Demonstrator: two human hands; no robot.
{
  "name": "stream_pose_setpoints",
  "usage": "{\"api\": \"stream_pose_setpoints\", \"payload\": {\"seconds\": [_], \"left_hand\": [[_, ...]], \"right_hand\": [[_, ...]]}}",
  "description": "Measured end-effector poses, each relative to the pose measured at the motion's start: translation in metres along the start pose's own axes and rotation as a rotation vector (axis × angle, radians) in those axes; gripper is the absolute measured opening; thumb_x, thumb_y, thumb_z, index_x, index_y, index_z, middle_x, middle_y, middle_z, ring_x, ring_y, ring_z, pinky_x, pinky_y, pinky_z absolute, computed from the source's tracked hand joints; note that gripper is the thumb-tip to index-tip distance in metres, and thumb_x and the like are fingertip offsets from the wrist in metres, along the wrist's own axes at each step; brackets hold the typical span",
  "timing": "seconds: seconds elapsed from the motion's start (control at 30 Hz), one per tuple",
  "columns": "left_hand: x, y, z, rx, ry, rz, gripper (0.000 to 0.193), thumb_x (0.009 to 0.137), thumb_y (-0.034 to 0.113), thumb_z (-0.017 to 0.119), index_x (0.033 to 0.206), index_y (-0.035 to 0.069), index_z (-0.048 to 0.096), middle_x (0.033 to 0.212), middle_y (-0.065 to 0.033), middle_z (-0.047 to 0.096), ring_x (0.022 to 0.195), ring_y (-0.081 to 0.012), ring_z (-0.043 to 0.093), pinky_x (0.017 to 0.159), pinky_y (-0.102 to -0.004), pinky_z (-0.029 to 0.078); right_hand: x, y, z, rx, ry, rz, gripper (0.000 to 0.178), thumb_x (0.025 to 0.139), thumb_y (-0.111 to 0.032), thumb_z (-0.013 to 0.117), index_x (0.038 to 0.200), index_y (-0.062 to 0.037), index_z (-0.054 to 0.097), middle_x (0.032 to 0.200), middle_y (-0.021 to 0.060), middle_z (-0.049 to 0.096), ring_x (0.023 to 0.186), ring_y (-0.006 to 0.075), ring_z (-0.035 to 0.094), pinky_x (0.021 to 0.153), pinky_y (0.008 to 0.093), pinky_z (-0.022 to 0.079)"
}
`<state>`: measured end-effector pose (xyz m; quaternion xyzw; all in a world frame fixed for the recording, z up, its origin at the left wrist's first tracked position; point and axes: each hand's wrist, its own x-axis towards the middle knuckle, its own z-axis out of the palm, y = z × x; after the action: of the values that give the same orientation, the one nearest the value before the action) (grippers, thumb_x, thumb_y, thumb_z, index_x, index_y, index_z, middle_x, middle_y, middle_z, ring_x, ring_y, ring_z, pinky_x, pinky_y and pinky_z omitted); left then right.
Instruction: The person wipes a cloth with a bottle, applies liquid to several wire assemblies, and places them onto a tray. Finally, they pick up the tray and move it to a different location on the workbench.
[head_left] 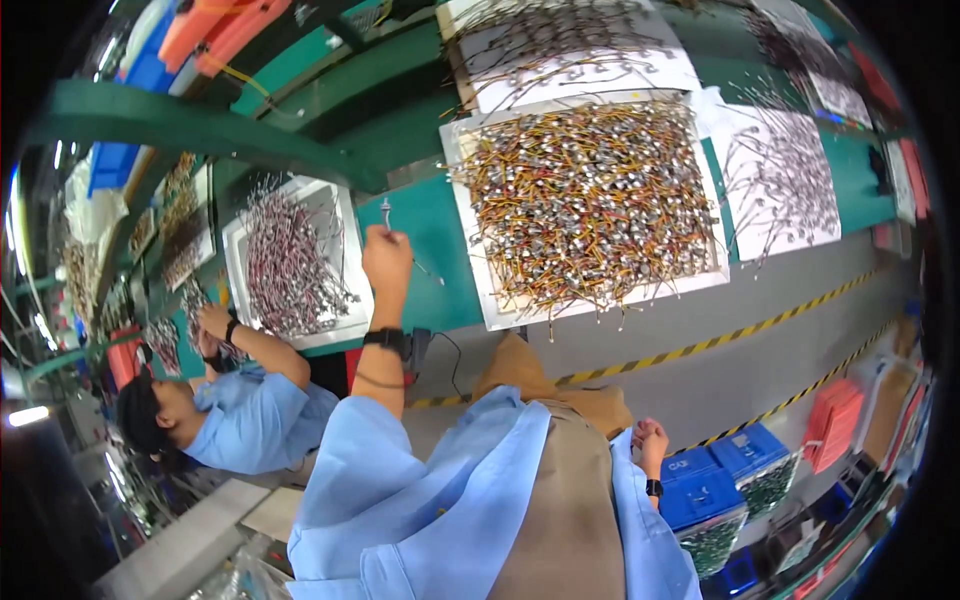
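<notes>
Over the green bench, my left hand is raised with its fingers closed on a thin wire lead. The lead's pale, silvery end sticks up above the fist, and a thin part comes out at the hand's right side. To the right of the hand lies a white tray heaped with yellow, red and black wire leads with small metal ends. My right hand hangs low at my side by the shirt hem. Its fingers are curled; whatever they hold, if anything, is hidden.
Left stands another white tray of reddish leads; beside it a person in blue handles leads. White sheets with spread leads lie right and behind. A green beam crosses overhead. Blue bins stand right, past striped floor tape.
</notes>
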<state>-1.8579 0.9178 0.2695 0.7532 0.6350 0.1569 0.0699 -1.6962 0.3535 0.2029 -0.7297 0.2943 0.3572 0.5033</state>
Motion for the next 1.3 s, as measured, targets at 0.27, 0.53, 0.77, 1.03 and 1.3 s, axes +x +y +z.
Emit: {"api": "stream_pose_setpoints", "payload": {"seconds": [0.27, 0.53, 0.77, 1.03, 1.3], "left_hand": [[-0.217, 0.23, -0.114, -0.475, 0.02, 0.544, 0.011, 0.072, 0.0, 0.056, 0.081, 0.001, 0.051, 0.068, -0.0106, 0.056, 0.058, -0.0209, 0.058, 0.056, -0.0292, 0.047], [-0.53, 0.485, -0.094, -0.851, -0.156, 0.972, 0.02, 0.065, -0.007, 0.06, 0.079, 0.003, 0.05, 0.069, -0.0077, 0.055, 0.052, -0.0186, 0.054, 0.048, -0.0262, 0.044], [-0.708, 0.672, -0.064, -0.974, -0.303, 1.255, 0.025, 0.061, -0.009, 0.061, 0.079, 0.002, 0.049, 0.071, -0.008, 0.056, 0.054, -0.019, 0.055, 0.048, -0.0251, 0.045], [-0.786, 0.86, 0.033, -1.035, -0.552, 1.303, 0.025, 0.06, -0.009, 0.062, 0.079, 0.001, 0.051, 0.072, -0.0092, 0.058, 0.058, -0.0205, 0.058, 0.051, -0.0262, 0.047], [-0.756, 1.1, 0.11, -1.096, -0.639, 1.33, 0.024, 0.063, -0.006, 0.065, 0.084, 0.001, 0.054, 0.078, -0.0114, 0.059, 0.065, -0.0215, 0.059, 0.056, -0.0265, 0.048]], "right_hand": [[0.011, -0.086, -0.119, 0.021, -0.2, -0.322, 0.027, 0.086, -0.022, 0.054, 0.104, -0.0013, 0.056, 0.087, 0.0066, 0.062, 0.065, 0.0093, 0.055, 0.056, 0.0199, 0.044], [0.028, -0.235, -0.347, 0.194, -0.579, -0.569, 0.034, 0.088, -0.025, 0.051, 0.111, 0.0002, 0.053, 0.097, 0.0105, 0.061, 0.076, 0.0118, 0.058, 0.069, 0.0239, 0.046], [0.07, -0.297, -0.545, 0.529, -0.654, -0.673, 0.036, 0.088, -0.027, 0.053, 0.11, 0.0011, 0.053, 0.088, 0.0086, 0.061, 0.074, 0.0129, 0.058, 0.064, 0.0248, 0.046], [0.207, -0.374, -0.676, 0.531, -0.496, -0.7, 0.029, 0.087, -0.02, 0.054, 0.107, 0.0014, 0.055, 0.082, 0.0067, 0.059, 0.068, 0.0123, 0.056, 0.06, 0.0239, 0.044], [0.341, -0.545, -0.735, 0.78, -0.431, -0.62, 0.029, 0.087, -0.02, 0.054, 0.107, 0.0007, 0.054, 0.086, 0.0073, 0.059, 0.066, 0.0112, 0.052, 0.058, 0.0234, 0.042]]}}
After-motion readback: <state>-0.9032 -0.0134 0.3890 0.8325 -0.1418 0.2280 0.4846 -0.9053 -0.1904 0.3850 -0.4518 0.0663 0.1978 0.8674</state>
